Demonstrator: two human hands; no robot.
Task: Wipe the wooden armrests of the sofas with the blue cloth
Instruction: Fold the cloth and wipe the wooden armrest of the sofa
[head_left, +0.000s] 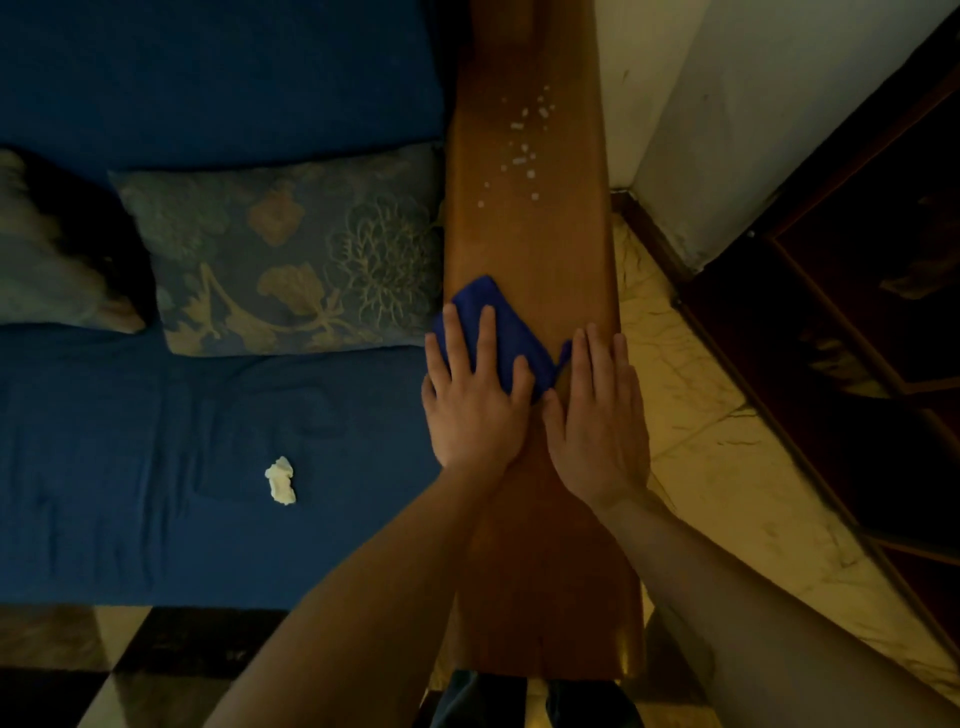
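Note:
A wide wooden armrest (530, 234) runs from the bottom of the view to the top, right of the blue sofa seat. The blue cloth (498, 317) lies flat on it near the middle. My left hand (475, 395) presses flat on the cloth with fingers spread. My right hand (597, 410) rests flat beside it, fingertips touching the cloth's right corner (563, 348). Several small white crumbs (522, 150) are scattered on the armrest farther up, apart from the cloth.
A floral cushion (291, 254) leans against the armrest's left side. A crumpled white tissue (281, 480) lies on the blue sofa seat (130, 467). Right of the armrest are a pale tiled floor (691, 395), a white wall (753, 114) and dark wooden furniture (857, 312).

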